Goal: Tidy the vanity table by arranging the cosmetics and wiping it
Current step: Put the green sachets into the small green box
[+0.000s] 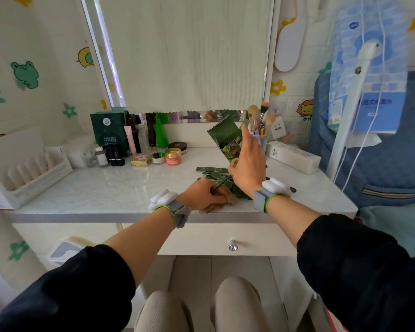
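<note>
My right hand holds an open green carton tilted above the white vanity table, its index finger raised along the flap. Under it lies a heap of green sachets on the tabletop. My left hand rests at the table's front edge, pinching one thin green sachet and pressing on a beige cloth. At the back left stand cosmetics: a dark green box, tubes and bottles, lipsticks and small jars.
A cup of makeup brushes stands at the back right beside a long white box. A white tray of cotton pads sits at the left edge. The mirror is covered by a blind. A drawer knob sits below.
</note>
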`<state>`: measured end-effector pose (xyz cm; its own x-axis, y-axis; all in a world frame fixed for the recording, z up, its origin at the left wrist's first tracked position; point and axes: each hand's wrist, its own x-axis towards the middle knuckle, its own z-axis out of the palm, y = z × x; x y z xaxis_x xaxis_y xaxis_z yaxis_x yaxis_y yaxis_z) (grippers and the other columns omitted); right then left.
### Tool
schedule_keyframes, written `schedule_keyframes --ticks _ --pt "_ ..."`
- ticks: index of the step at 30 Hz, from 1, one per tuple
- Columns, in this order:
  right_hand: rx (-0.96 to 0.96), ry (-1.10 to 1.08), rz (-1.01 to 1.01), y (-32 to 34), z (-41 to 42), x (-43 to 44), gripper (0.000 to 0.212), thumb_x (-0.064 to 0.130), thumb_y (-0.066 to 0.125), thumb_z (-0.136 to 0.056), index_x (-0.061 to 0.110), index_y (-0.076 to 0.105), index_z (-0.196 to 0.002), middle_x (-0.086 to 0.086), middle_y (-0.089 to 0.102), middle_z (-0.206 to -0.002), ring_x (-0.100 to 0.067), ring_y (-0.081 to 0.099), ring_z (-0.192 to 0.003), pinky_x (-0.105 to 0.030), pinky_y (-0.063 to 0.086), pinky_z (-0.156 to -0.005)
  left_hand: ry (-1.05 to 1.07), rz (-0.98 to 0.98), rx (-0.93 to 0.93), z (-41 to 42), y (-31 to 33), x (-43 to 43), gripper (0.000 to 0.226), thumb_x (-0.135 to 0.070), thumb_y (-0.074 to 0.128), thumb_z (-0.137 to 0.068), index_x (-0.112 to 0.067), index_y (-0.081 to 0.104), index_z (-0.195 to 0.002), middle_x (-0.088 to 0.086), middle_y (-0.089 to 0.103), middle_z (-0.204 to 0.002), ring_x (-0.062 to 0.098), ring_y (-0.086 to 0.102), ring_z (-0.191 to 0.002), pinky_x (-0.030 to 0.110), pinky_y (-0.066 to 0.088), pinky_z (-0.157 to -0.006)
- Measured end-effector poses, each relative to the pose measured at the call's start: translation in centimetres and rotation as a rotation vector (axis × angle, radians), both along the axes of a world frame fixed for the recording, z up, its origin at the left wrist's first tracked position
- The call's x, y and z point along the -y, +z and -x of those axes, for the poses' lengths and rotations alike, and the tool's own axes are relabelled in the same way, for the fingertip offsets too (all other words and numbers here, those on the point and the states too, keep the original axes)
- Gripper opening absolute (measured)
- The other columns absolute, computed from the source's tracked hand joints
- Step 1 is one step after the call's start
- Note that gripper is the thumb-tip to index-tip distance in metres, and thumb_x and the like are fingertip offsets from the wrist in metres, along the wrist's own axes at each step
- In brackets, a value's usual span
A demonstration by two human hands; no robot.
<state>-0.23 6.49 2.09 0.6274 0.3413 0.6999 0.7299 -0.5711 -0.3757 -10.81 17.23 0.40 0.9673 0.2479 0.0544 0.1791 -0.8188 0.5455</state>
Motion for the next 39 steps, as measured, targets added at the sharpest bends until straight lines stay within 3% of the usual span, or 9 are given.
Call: schedule_keyframes --ticks 4,8,11,19,23,27,30,35,39 --pt "-0.009 -0.007 -0.013 -0.2 0.1 0.0 0.104 0.009 0.078 -0.070 0.015 0.016 -0.152 -0.008 0.041 -0.143 -0.032 0.035 -0.135 -0.047 0.042 -0.100 0.031 -0.034 -0.024 0.0 0.1 -1.0 0.023 -0.027 0.075 -0.081 -0.018 0.073 -0.102 0.002 0.071 -0.099 0.016 0.062 -0.087 0.024 0.049 -0.079" --pt "-0.008 0.004 -0.010 -0.4 0.1 -0.1 0.105 0.009 0.079 -0.069 0.015 0.015 -0.152 -0.008 0.043 -0.141 -0.031 0.038 -0.132 -0.045 0.042 -0.099 0.087 -0.012 -0.012 0.8 0.0 -3.0 0.020 -0.023 0.075 -0.081 -0.019 0.073 -0.100 -0.004 0.066 -0.086 0.009 0.058 -0.079 0.006 0.040 -0.060" --pt "-0.020 0.004 -0.008 -0.5 -0.1 -0.5 0.106 0.010 0.079 -0.068 0.015 0.014 -0.152 -0.007 0.043 -0.139 -0.030 0.041 -0.129 -0.045 0.044 -0.098 0.144 0.021 0.012 1.0 -0.3 -4.6 0.018 -0.021 0.074 -0.082 -0.019 0.073 -0.100 -0.005 0.066 -0.083 0.007 0.057 -0.076 0.004 0.039 -0.059" --pt "-0.027 0.009 -0.023 -0.6 -1.3 -1.2 0.105 0.011 0.080 -0.069 0.015 0.016 -0.152 -0.008 0.043 -0.140 -0.030 0.040 -0.130 -0.046 0.040 -0.103 0.254 0.031 0.052 -1.4 -1.0 -6.8 0.014 -0.020 0.068 -0.087 -0.020 0.072 -0.100 0.002 0.068 -0.081 0.010 0.057 -0.061 0.005 0.044 -0.046" --pt "-0.029 0.011 -0.033 -0.7 -1.9 -1.2 0.103 0.009 0.079 -0.070 0.014 0.015 -0.152 -0.008 0.041 -0.143 -0.031 0.035 -0.134 -0.045 0.037 -0.105 0.273 0.052 0.062 -2.8 -1.2 -7.4 0.013 -0.019 0.065 -0.089 -0.021 0.071 -0.100 -0.001 0.064 -0.063 0.005 0.053 -0.042 0.017 0.051 -0.048" --pt "-0.041 0.009 -0.032 -0.7 -1.9 -1.2 0.102 0.009 0.079 -0.072 0.014 0.016 -0.152 -0.010 0.037 -0.146 -0.031 0.032 -0.137 -0.045 0.036 -0.107 0.266 0.061 0.030 -2.7 -0.8 -7.0 0.021 -0.031 0.066 -0.088 -0.020 0.069 -0.106 0.001 0.068 -0.081 0.013 0.058 -0.067 0.020 0.047 -0.060" --pt "-0.028 0.006 -0.047 -0.5 -1.8 -1.0 0.102 0.008 0.078 -0.071 0.015 0.016 -0.152 -0.011 0.037 -0.146 -0.031 0.032 -0.137 -0.045 0.037 -0.106 0.318 0.236 -0.002 -2.5 -0.3 -6.9 0.031 -0.047 0.067 -0.083 -0.020 0.070 -0.098 0.005 0.069 -0.087 0.016 0.060 -0.072 0.023 0.046 -0.060" --pt "-0.008 0.002 -0.064 0.1 -2.0 -0.9 0.102 0.005 0.076 -0.069 0.016 0.017 -0.151 -0.011 0.042 -0.141 -0.032 0.038 -0.132 -0.045 0.041 -0.102 0.336 0.379 0.034 -2.6 0.4 -6.2 0.038 -0.045 0.048 -0.093 -0.013 0.067 -0.103 0.010 0.062 -0.100 0.024 0.054 -0.090 0.033 0.042 -0.081" --pt "-0.005 -0.005 -0.072 0.3 -2.3 -1.0 0.102 0.005 0.076 -0.068 0.016 0.017 -0.151 -0.010 0.042 -0.140 -0.031 0.039 -0.132 -0.044 0.042 -0.102 0.346 0.111 0.131 -3.2 0.3 -6.0 0.038 -0.045 0.051 -0.094 -0.010 0.059 -0.082 0.008 0.058 -0.079 0.025 0.053 -0.077 0.033 0.040 -0.070"
